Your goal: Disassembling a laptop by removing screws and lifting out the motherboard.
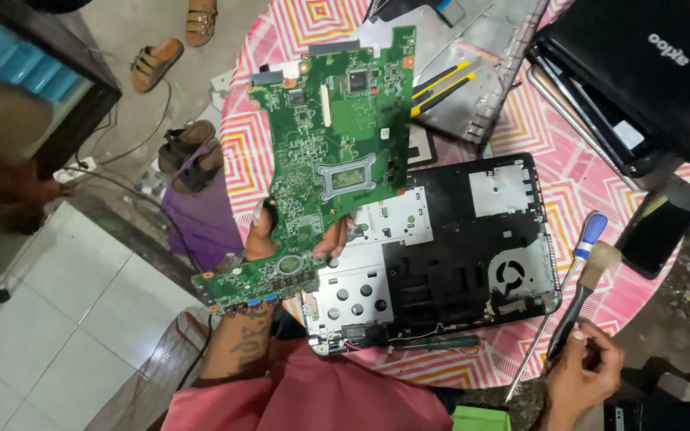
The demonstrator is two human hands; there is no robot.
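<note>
My left hand (259, 233) holds up a large green laptop motherboard (329, 152) by its lower edge, thumb on the left side and fingers behind. The board hangs above the left end of an opened black laptop base (457, 255) that lies on the round table. My right hand (580, 371) is at the table's near right edge, fingers closed on the black handle of a screwdriver (566, 319) whose thin metal shaft points down and left. A second tool with a blue handle (588, 235) lies just beside it.
A pink patterned cloth (569, 191) covers the table. A grey laptop cover (481, 72) with yellow-black tools lies at the back, a black closed laptop (640, 64) at the back right, a dark block (660, 227) at the right. Sandals (157, 62) lie on the floor at left.
</note>
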